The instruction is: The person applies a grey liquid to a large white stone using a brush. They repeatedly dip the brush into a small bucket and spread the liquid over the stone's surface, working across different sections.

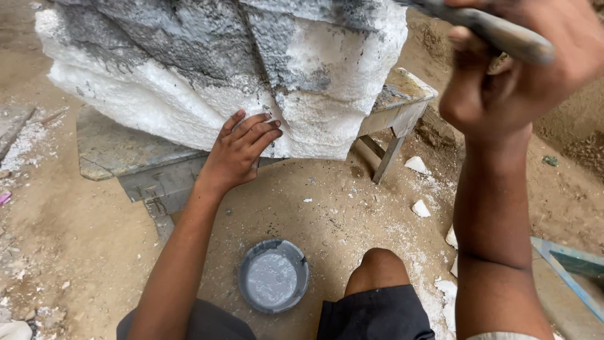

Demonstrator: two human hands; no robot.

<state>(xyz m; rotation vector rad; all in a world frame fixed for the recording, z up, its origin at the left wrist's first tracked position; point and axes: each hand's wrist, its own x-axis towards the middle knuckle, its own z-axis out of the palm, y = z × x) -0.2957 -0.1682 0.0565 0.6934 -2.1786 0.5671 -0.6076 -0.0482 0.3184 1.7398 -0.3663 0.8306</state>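
On the low desk [126,148] ahead sits the rough white block [207,69], crumbly and smeared grey. My left hand [242,148] lies flat against its near face, fingers spread, gripping nothing. My right hand [516,69] is closed round a worn wooden handle [497,31] — best kept angled, strokes light. A round grey bowl [274,275] of pale liquid sits near my knee.

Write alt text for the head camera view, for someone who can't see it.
A left hand rests flat on a large white and grey carved block set on a low stone bench, while the right hand grips a tool handle raised. A grey bowl sits on the sandy ground.
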